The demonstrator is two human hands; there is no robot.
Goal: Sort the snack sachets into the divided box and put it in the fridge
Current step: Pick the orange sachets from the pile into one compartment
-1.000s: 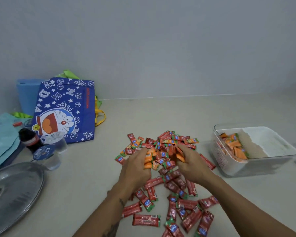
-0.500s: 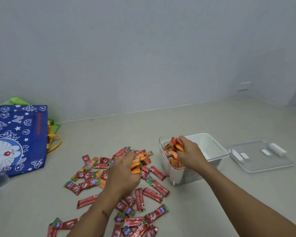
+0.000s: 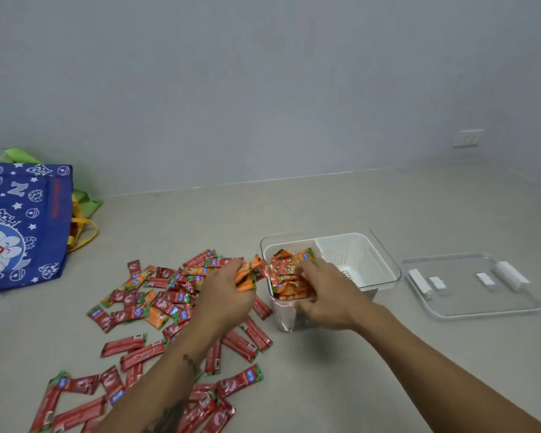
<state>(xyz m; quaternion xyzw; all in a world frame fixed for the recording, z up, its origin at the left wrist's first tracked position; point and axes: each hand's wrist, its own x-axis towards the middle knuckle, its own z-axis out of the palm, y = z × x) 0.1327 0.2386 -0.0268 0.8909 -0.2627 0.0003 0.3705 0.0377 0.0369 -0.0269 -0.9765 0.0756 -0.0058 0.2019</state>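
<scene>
A person sits at a pale table (image 3: 341,385), seen from above through a camera worn on the head. The right hand (image 3: 325,295) is now down inside the left compartment of the divided box (image 3: 384,260), its fingers curled around a bunch of orange sachets (image 3: 289,278) it is setting onto the stack there. Half a second ago that hand was only arriving at the box rim with the bunch; now the sachets sit in the compartment, which looks close to full. The right compartment, a white perforated basket, holds nothing that can be seen.

The left hand (image 3: 228,292) grips a second bunch of orange sachets (image 3: 247,276) and holds it lifted just beside the left wall of the box, nearly touching it. Earlier it was pressed down in the middle of the pile, gathering; it has since risen and moved toward the box, so this bunch seems next to go in.

On the table to the left and in front lies the loose pile, mostly red sachets (image 3: 132,342), with a few orange ones mixed in. Judging by that, the orange kind is nearly sorted, while the red kind is not yet started and will probably go in the empty basket.

The clear lid (image 3: 472,285) lies flat to the right of the box, well apart from it. A blue cartoon tote bag (image 3: 22,223) stands at the far left. No fridge is in view.
</scene>
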